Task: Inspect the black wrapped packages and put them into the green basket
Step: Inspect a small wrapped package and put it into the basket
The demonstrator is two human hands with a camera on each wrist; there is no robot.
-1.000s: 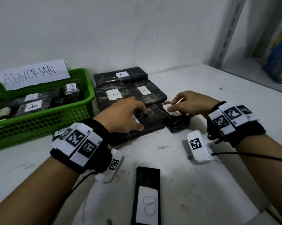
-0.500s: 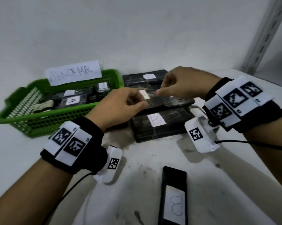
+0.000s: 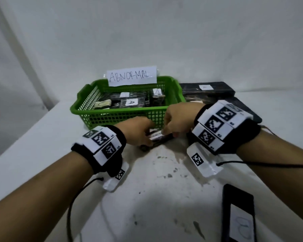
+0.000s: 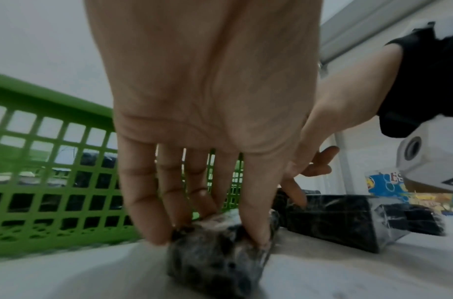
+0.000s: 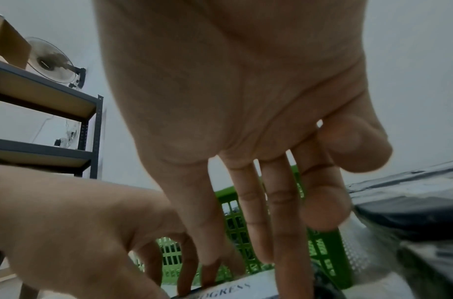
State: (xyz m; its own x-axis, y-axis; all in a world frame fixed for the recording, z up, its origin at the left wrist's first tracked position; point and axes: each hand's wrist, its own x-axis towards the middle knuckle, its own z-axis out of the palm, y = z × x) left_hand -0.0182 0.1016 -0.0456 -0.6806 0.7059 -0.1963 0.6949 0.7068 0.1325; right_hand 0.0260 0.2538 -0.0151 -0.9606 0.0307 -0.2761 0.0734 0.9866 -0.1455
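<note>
A small black wrapped package (image 3: 158,137) with a white printed label is low at the table, just in front of the green basket (image 3: 112,117). My left hand (image 3: 138,135) grips its left end; in the left wrist view the fingers (image 4: 143,202) and thumb clamp the package (image 4: 215,254). My right hand (image 3: 178,119) pinches its right end, with fingers (image 5: 279,222) and thumb reaching down onto the labelled package (image 5: 225,288). Whether the package rests on the table is unclear. The basket holds several black packages (image 3: 129,103) labelled A.
A paper sign reading ABNORMAL (image 3: 132,78) stands on the basket's far rim. More black packages (image 3: 206,88) lie stacked right of the basket, one close by my right wrist (image 4: 335,220). A flat black package labelled B (image 3: 239,217) lies near the front right. White wall behind.
Both hands lifted a package off the pile on the right and carried it left and down, to the front of the basket. My view swung left, centring the basket.
</note>
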